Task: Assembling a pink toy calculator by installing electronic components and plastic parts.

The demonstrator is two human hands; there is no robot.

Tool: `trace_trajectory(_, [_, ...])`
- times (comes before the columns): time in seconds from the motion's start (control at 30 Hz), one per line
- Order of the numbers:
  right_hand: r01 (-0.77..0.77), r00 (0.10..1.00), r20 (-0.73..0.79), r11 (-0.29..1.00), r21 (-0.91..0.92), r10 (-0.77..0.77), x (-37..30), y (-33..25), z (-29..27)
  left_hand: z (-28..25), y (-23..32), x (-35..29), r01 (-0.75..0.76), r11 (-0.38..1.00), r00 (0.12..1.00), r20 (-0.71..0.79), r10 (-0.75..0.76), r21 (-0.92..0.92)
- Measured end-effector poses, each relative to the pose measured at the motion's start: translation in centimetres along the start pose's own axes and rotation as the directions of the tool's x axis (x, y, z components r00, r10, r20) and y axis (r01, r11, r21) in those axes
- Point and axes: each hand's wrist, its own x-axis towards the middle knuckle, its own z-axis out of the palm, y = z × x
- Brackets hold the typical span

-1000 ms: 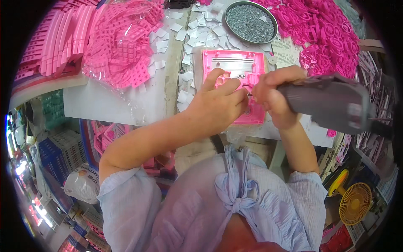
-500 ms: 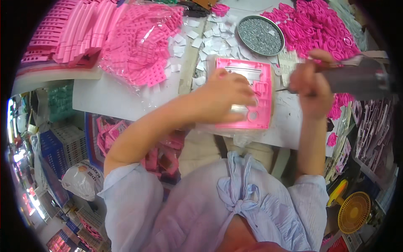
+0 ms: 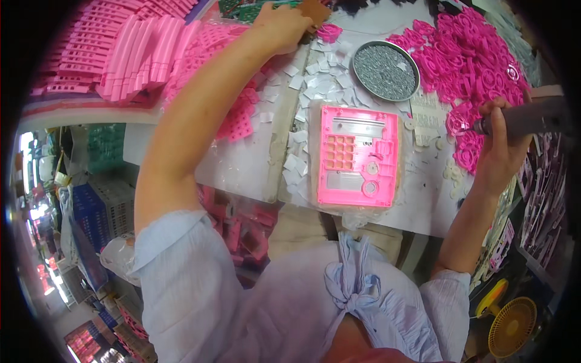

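My left hand (image 3: 281, 27) is stretched to the far edge of the table, over green circuit boards (image 3: 242, 10) and beside a brown board (image 3: 315, 12). Its fingertips are partly hidden there, so whether it grips anything does not show. In my right hand (image 3: 503, 148) is a dark electric screwdriver (image 3: 532, 118), held level with its tip pointing left above pink parts. Between my arms lies a pink plastic casing (image 3: 388, 175), inner side up, with a window strip, a grid of square holes and round openings. It rests on a plastic-wrapped pad.
A round dish of small screws (image 3: 386, 71) stands behind the casing, near scattered white paper squares (image 3: 327, 81). Pink ring-shaped parts (image 3: 466, 60) are heaped at the right. Pink grid pieces (image 3: 239, 121) and stacked pink casings (image 3: 145, 57) fill the left. A yellow fan (image 3: 512, 327) is low at right.
My left hand has left the pink casing and reached to the far circuit boards. My right hand has drawn the screwdriver to the right, away from the casing.
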Motion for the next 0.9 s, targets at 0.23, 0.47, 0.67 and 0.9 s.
trace_trajectory(0.23, [-0.008, 1.000, 0.008, 0.999, -0.048, 0.008, 0.3, -0.1, -1.3, 2.5, -0.8, -1.2, 0.053, 0.998, 0.977, 0.206, -0.046, -0.029])
trace_trajectory(0.47, [0.030, 0.998, 0.060, 0.973, -0.231, -0.016, -0.7, 0.5, -3.9, -0.5, -4.6, -2.3, 0.178, 0.735, 0.983, 0.149, -0.106, -0.654])
trace_trajectory(0.67, [0.012, 0.999, -0.028, 0.928, -0.374, -0.025, -3.2, -0.6, -4.4, 3.1, -18.3, 1.3, 0.738, 0.617, 0.667, 0.156, -0.729, -0.272])
trace_trajectory(0.9, [-0.108, 0.993, 0.017, 0.935, -0.337, 0.121, -5.2, 0.0, -7.0, 9.9, -21.3, 6.2, 0.624, 0.773, 0.769, 0.266, -0.582, -0.115])
